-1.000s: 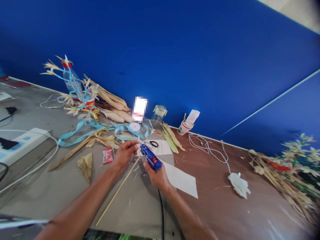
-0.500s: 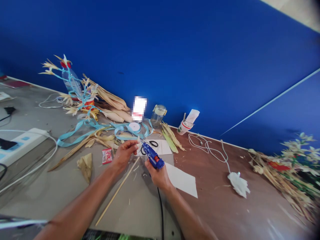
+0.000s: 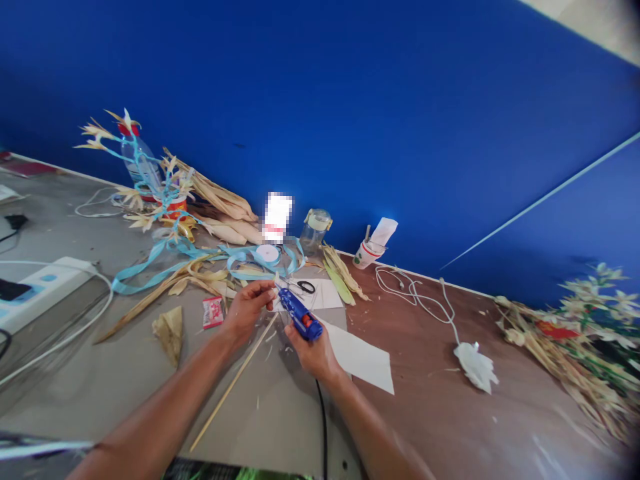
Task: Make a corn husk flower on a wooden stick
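Note:
My right hand [image 3: 314,350] is closed around a blue hot glue gun [image 3: 299,312] with a black cord running down. Its nozzle points up and left, close to the fingertips of my left hand [image 3: 250,305]. Those fingers pinch a small pale piece [image 3: 277,280], perhaps corn husk; its exact shape is too small to tell. Behind the glue gun, a pair of black-handled scissors [image 3: 306,287] lies on a white sheet [image 3: 327,293], partly hidden. A thin wooden stick [image 3: 235,380] rests on the table below my left hand.
Blue ribbon [image 3: 133,280], dried husks [image 3: 225,200] and a husk-flower branch [image 3: 143,167] fill the left back. A glass jar [image 3: 316,230] and paper cup [image 3: 367,255] stand by the wall. A power strip [image 3: 65,273] lies left; white cables [image 3: 415,290] and flowers [image 3: 607,300] are right.
My right hand has moved the glue gun slightly left, bringing its nozzle nearer the pinched piece. My left hand stays almost still.

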{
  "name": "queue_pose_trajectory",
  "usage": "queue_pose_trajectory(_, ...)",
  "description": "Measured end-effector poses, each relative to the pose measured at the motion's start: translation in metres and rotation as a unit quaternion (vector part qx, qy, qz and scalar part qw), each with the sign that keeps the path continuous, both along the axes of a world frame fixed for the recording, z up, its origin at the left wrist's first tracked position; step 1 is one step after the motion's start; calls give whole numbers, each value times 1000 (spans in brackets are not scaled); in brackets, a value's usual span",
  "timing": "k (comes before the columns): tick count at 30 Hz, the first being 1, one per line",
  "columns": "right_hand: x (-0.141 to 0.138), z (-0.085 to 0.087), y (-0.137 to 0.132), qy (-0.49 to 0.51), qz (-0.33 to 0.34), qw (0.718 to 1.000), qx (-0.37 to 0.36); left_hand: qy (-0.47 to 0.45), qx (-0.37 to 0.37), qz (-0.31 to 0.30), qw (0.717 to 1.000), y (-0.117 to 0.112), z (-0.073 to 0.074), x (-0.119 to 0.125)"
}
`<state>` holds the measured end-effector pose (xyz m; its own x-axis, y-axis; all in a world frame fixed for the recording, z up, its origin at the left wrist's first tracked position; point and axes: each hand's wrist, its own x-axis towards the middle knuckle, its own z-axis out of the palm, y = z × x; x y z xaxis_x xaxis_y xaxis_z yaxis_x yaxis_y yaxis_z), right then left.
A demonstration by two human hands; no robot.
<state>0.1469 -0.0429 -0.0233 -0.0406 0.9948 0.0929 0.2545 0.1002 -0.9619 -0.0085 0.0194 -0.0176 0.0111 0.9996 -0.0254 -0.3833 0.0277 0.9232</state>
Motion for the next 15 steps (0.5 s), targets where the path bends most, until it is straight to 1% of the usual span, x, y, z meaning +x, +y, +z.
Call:
queue_pose_trajectory(6, 1, 4, -1, 0, 2, 1000, -6, -2, -1, -1, 1000, 1, -3, 0)
queue_pose_trajectory(10, 3, 2, -1, 18, 0, 1000, -6, -4, -2, -8, 1000, 2, -6, -1)
queue_pose_trajectory(15, 1, 2, 0, 7, 6, 1000, -7, -2, -2, -9, 1000, 1, -4, 0)
